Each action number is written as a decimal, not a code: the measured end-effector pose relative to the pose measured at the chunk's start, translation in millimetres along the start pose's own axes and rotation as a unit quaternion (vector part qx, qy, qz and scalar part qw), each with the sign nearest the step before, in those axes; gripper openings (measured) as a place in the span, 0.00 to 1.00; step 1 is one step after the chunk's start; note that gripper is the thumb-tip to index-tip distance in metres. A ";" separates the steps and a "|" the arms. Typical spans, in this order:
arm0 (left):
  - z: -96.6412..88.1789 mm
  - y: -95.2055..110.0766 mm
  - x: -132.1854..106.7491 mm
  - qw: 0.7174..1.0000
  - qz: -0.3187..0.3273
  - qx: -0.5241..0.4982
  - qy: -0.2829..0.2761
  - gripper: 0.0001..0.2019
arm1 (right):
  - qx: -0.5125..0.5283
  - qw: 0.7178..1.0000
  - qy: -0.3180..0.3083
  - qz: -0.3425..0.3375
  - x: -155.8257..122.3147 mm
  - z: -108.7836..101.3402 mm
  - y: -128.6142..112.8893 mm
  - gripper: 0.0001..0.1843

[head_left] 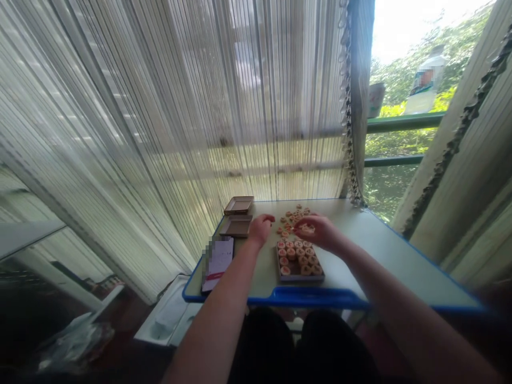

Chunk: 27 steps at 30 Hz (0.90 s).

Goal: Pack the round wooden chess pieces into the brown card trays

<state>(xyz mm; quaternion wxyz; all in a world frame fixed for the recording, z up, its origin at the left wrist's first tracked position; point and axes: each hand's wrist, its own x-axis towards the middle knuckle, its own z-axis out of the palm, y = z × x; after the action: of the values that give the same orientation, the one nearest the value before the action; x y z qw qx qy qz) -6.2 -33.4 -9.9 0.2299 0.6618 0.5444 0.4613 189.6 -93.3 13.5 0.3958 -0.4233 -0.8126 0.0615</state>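
My left hand (260, 229) rests on the pale table (380, 250), fingers curled around a small round wooden game piece with red marking. My right hand (318, 232) hovers just beyond a flat tray (298, 274) partly filled with rows of round game pieces (298, 253), and its fingers pinch one or two pieces. More loose pieces (294, 216) lie scattered on the table past both hands.
Two shallow brown box halves (239, 205) (237, 226) sit at the table's left rear. A white and red booklet (218, 258) lies near the left front corner. Sheer curtains hang behind the table; a window with green rails (400, 124) is at right.
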 end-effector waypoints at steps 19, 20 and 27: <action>9.2 5.5 -54.9 0.979 0.110 0.167 0.046 0.12 | 0.010 0.997 -0.044 -0.061 -62.4 24.1 -28.4 0.04; 9.6 5.7 -55.0 0.978 0.110 0.171 0.041 0.12 | 0.015 0.997 -0.048 -0.060 -63.0 24.2 -29.1 0.04; 8.1 7.0 -56.4 0.977 0.123 0.173 0.036 0.12 | 0.014 0.995 -0.072 -0.060 -63.6 23.3 -27.8 0.06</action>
<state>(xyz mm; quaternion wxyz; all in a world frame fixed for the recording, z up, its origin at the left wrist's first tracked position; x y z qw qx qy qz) 5.4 -86.5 -28.4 0.0339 0.7365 0.5386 0.4079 176.4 -152.3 -27.9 0.3449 -0.3628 -0.8620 0.0800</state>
